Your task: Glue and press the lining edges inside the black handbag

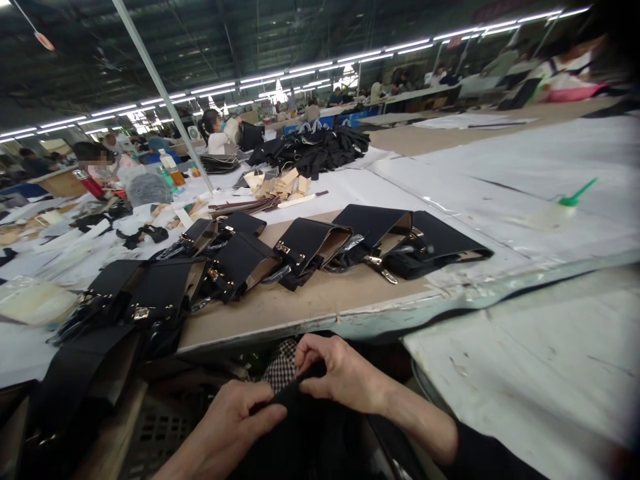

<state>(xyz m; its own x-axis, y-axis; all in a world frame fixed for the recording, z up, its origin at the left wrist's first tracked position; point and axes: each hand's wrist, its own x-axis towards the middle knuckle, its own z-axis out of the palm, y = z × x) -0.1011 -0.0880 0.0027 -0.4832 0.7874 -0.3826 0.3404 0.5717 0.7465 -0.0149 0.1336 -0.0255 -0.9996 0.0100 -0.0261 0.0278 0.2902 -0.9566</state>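
Observation:
A dark black bag (pixel 310 433) lies in my lap, low in the view, and most of its shape is lost in shadow. My left hand (pixel 240 413) holds its upper edge, thumb on the near side and fingers behind. A little further right, my right hand (pixel 335 373) pinches the same edge between thumb and curled fingers. On the table just beyond are several black handbags (pixel 250 260) with gold-coloured clasps and tan insides. Checked cloth (pixel 281 365) shows behind the edge, between my hands.
The table's front edge (pixel 350 327) runs just past my hands. A pale surface (pixel 540 373) is at the right. A green-tipped bottle (pixel 570 200), tan pieces (pixel 285 187) and a heap of black pieces (pixel 320 147) lie further back. A slanting pole (pixel 163 93) rises at the left; people sit beyond.

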